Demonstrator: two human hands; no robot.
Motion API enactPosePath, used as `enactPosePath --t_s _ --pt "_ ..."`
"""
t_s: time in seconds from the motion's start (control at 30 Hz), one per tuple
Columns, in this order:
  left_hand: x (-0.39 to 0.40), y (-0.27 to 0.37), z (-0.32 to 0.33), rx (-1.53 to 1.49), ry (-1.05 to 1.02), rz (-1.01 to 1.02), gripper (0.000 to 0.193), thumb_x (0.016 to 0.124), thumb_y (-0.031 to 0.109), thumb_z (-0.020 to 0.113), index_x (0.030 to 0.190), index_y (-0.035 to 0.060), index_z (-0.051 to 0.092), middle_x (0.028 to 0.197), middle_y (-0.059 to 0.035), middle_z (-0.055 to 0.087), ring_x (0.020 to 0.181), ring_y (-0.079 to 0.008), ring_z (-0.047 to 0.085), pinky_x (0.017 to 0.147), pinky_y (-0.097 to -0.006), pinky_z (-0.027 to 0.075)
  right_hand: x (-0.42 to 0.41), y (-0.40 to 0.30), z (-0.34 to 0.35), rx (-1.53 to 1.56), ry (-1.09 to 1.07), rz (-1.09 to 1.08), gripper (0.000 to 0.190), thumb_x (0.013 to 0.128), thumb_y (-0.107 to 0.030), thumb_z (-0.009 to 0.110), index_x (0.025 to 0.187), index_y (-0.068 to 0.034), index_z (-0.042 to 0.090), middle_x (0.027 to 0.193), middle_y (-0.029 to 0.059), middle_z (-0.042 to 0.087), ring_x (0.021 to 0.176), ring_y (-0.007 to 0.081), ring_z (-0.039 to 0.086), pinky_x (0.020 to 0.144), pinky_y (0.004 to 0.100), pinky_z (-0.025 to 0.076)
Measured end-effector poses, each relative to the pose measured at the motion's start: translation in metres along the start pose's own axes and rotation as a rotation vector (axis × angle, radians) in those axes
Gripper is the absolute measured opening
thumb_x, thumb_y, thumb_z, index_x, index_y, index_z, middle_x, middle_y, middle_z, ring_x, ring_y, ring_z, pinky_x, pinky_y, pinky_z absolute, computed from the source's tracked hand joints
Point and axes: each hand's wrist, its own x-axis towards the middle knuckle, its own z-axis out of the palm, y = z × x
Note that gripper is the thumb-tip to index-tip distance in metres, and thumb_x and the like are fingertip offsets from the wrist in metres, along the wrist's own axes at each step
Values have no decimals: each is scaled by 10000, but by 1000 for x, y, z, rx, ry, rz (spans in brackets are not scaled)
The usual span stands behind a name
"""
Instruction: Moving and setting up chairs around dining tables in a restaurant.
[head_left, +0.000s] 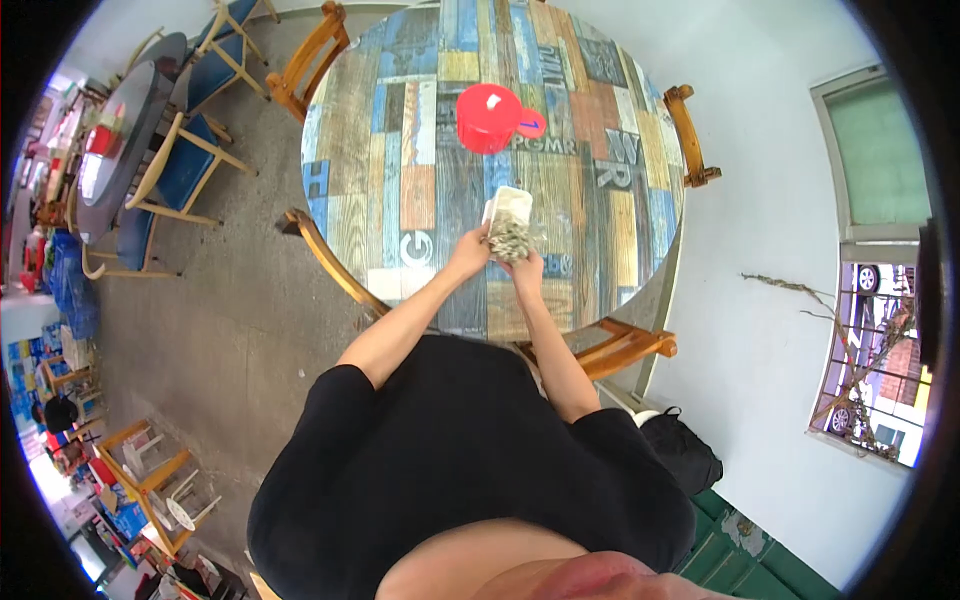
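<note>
Both my hands hold a small white rectangular tray (514, 199) over the near half of the round table. Its near part is covered by a heap of small greyish-green pieces (509, 238), too small to identify; they look like seeds or dried bits. My left hand (471, 252) grips the tray's left side near the heap. At its lower right, my right hand (526, 273) supports the near end, with some fingers hidden beneath. Farther off stands a red plastic tub (486, 124), and a round red tag (532, 124) with a blue mark touches its right side.
The round table (457, 300) has a patchwork wood-pattern top. Wooden chairs (630, 352) surround it, one (334, 259) close by on the left. A white wall (750, 225) with a barred window (874, 360) rises on the right. Blue-seated chairs (184, 161) and a grey table (124, 135) stand far left.
</note>
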Motion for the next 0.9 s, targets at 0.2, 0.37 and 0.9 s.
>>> enactPosePath --t_s 0.2,0.37,0.9 --pt "87 82 9 -114 -12 61 454 859 103 486 1296 -12 536 1101 -289 633 1065 -368 625 909 -392 467 88 -80 -7 -38 190 -277 237 846 28 485 1035 112 601 899 138 670 736 186 663 607 302 558" --pt "160 68 -16 -200 496 27 452 787 63 568 1221 -56 518 1114 -263 608 1079 -401 568 955 -404 436 169 -128 16 39 190 -274 261 832 52 475 1028 86 644 885 140 674 734 207 671 603 307 558" --pt "234 43 -60 11 501 82 734 794 197 704 1394 -50 360 1188 -276 600 1112 -393 590 950 -412 470 218 -107 -5 -150 76 -37 537 853 16 417 1390 5 403 1183 171 584 925 265 638 731 324 566"
